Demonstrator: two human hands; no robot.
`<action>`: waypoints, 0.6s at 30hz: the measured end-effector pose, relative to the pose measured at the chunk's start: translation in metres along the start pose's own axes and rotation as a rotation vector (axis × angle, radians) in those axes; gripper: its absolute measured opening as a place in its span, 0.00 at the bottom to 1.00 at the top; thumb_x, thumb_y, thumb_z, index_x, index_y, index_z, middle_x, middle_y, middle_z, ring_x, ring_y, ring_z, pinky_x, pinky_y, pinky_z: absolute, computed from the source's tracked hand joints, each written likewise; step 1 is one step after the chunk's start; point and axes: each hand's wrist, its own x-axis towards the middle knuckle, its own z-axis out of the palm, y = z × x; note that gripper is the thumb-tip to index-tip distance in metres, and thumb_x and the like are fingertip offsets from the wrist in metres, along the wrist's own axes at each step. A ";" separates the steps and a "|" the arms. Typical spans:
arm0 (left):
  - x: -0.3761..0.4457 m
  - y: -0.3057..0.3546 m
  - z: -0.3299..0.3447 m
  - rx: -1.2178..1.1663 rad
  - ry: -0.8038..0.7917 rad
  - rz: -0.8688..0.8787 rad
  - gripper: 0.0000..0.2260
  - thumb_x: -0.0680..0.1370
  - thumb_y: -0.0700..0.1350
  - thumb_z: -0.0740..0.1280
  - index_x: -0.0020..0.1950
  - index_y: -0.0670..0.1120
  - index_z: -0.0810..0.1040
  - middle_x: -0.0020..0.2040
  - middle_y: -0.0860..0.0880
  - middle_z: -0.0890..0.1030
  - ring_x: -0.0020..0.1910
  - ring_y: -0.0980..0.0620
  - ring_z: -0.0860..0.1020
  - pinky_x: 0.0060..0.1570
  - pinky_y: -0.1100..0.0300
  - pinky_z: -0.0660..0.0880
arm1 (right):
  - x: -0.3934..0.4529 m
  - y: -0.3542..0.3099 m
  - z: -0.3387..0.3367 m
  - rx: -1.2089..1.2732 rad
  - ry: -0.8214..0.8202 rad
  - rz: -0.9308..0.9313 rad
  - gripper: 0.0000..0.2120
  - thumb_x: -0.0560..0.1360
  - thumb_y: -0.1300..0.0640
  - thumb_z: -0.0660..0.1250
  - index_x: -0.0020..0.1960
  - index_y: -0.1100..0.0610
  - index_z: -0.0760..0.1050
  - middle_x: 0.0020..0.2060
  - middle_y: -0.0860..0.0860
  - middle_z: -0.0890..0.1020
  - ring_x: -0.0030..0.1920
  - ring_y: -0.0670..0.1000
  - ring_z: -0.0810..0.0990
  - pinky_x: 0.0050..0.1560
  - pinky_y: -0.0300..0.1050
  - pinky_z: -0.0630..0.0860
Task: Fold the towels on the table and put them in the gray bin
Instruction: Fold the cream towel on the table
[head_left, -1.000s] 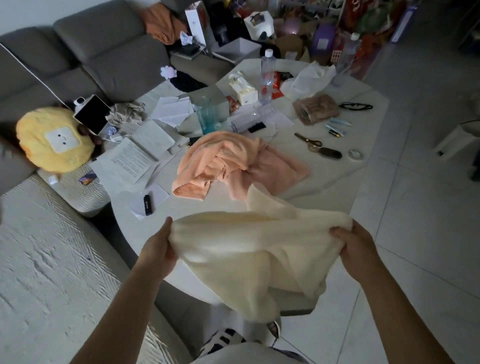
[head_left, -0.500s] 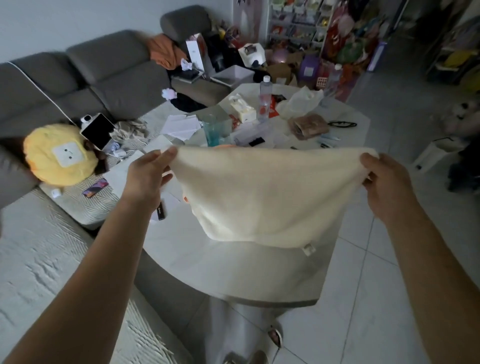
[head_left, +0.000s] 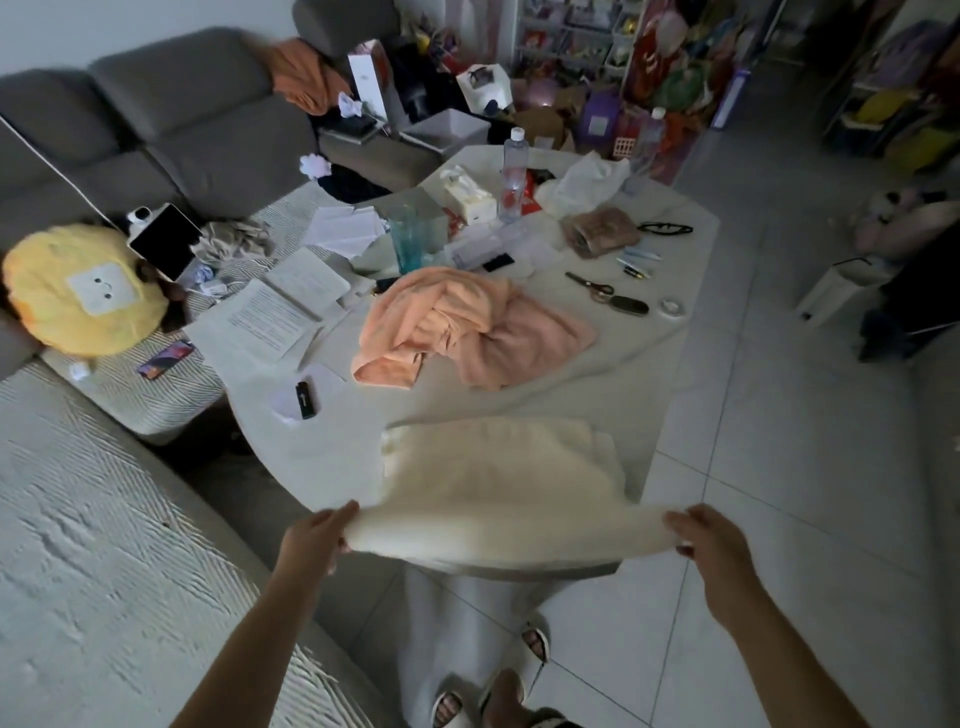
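My left hand (head_left: 311, 540) pinches the near left corner of the cream towel (head_left: 498, 483), fingers curled over its edge; my right hand (head_left: 701, 540) grips the near right corner the same way. Between them the near edge is stretched taut just past the table's rim, while the far part of the towel lies flat on the near end of the white table (head_left: 322, 457). The picture is blurred here, so I cannot make out the towel's hem.

Beyond it, near the middle of the table, I see the peach towel (head_left: 467, 327) in a crumpled heap, apart from the cream one. To the left of the cream towel a small black device (head_left: 305, 399) lies on a slip of paper, and past that are loose printed sheets (head_left: 270, 317). Behind the peach towel stand a teal glass (head_left: 408, 244), a tissue box (head_left: 467, 195) and a clear water bottle (head_left: 513, 176). To the right lie scissors (head_left: 592, 286), a dark oblong object (head_left: 628, 305), a roll of tape (head_left: 671, 306), pens (head_left: 639, 260) and black glasses (head_left: 666, 227).

A gray bin (head_left: 447, 130) sits on the far side past the table's end, beside the gray sofa (head_left: 171, 119). A yellow plush (head_left: 78, 291) and a tablet (head_left: 163, 241) rest at the left. Below, I see slippered feet (head_left: 524, 660) on the tiled floor.
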 end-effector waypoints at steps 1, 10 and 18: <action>0.000 -0.017 0.006 0.046 -0.011 -0.050 0.11 0.77 0.47 0.72 0.44 0.39 0.84 0.25 0.46 0.77 0.24 0.51 0.68 0.24 0.65 0.63 | -0.001 0.017 0.000 -0.031 -0.003 0.058 0.08 0.75 0.66 0.68 0.38 0.63 0.73 0.41 0.61 0.79 0.44 0.58 0.77 0.47 0.54 0.75; 0.003 -0.062 0.041 0.528 -0.078 -0.091 0.15 0.80 0.47 0.66 0.37 0.40 0.80 0.34 0.42 0.79 0.33 0.46 0.76 0.37 0.57 0.70 | 0.010 0.067 0.018 -0.351 -0.100 0.236 0.05 0.75 0.57 0.68 0.44 0.59 0.79 0.43 0.57 0.82 0.41 0.55 0.79 0.42 0.47 0.74; 0.033 0.002 0.068 0.535 0.072 0.140 0.17 0.79 0.47 0.70 0.63 0.39 0.73 0.57 0.40 0.82 0.58 0.38 0.80 0.58 0.50 0.73 | 0.061 0.027 0.057 -0.603 -0.132 0.041 0.07 0.73 0.55 0.67 0.50 0.55 0.74 0.41 0.49 0.78 0.40 0.49 0.77 0.35 0.42 0.68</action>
